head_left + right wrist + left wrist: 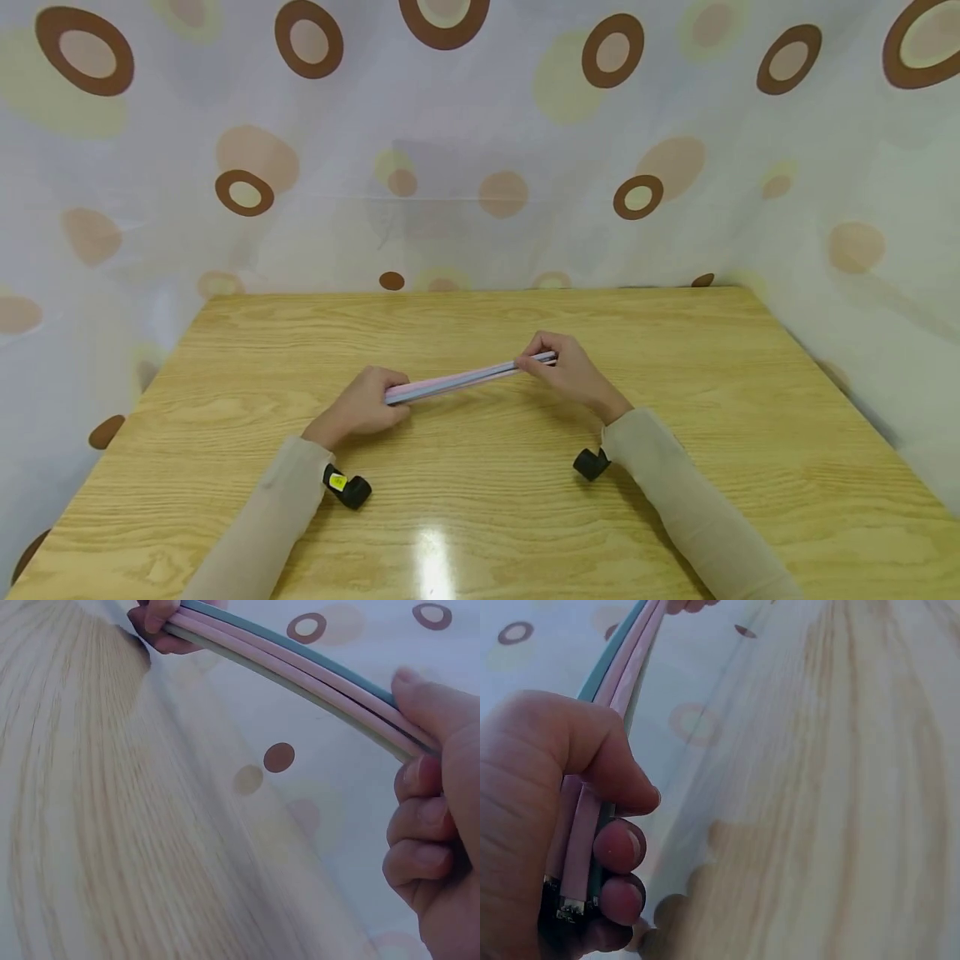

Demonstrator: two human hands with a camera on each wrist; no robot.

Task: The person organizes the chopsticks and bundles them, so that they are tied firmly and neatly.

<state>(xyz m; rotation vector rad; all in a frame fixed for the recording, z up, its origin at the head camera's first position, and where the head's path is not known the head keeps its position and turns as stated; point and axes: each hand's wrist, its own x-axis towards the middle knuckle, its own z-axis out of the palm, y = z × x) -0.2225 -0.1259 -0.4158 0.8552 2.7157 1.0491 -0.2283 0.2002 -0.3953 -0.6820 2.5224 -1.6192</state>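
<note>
Between both hands a bundle of pastel chopsticks (457, 382), pink and blue-green, is held slightly above the table, its right end higher. My left hand (367, 402) grips the thicker end. In the left wrist view, the thumb and curled fingers wrap round the chopsticks (611, 679), whose patterned, shiny ends show at the bottom of the fist. At the other end, my right hand (566, 367) pinches the bundle between thumb and fingers. Pink, teal and grey-green sticks (300, 671) lie side by side in the right wrist view. Their exact number is partly hidden by the fingers.
A light wood-grain table (480, 500) spreads beneath both hands. White cloth (450, 167) with brown and beige circles hangs behind it and along both sides. A small black camera (356, 492) sits at the left wrist, and another black camera (591, 464) at the right.
</note>
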